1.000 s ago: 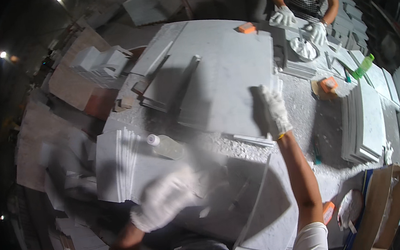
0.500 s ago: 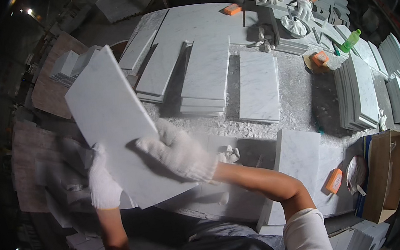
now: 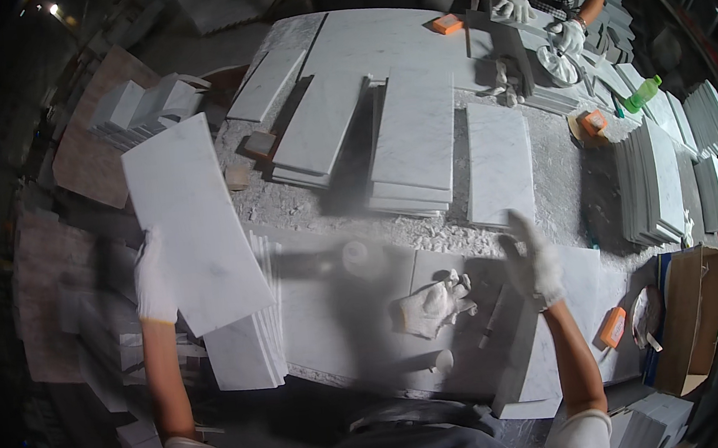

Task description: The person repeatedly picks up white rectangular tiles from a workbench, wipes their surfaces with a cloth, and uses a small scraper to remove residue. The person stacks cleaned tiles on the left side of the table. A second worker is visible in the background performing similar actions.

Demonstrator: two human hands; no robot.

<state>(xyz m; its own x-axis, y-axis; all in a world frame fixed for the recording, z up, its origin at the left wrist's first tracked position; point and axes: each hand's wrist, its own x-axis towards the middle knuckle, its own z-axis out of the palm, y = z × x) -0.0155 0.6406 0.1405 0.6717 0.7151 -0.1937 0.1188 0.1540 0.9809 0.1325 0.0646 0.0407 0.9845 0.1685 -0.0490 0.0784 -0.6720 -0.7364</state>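
My left hand [image 3: 155, 280], in a white knit glove, grips the left edge of a pale marble slab [image 3: 192, 215] held tilted at the left. Its lower end overlaps a stack of similar slabs [image 3: 249, 358] on the near table edge, and I cannot tell whether they touch. My right hand [image 3: 537, 266], gloved too and slightly blurred, holds nothing, with its fingers apart. It hovers above the near-right marble slabs [image 3: 535, 354]. Between my hands a crumpled white glove [image 3: 432, 308] lies on the grey work surface [image 3: 323, 302].
More slab stacks [image 3: 410, 131] stand across the dusty table, with others [image 3: 652, 180] at the right. A co-worker's gloved hands [image 3: 568, 36] work at the far right near a green bottle [image 3: 643, 94]. An orange block [image 3: 612, 328] and a cardboard box [image 3: 692, 316] sit near right.
My right hand has let go of the slab and swung right. My left hand keeps the slab, now more upright, uncovering the stack beneath and the loose glove. The whole view has shifted slightly.
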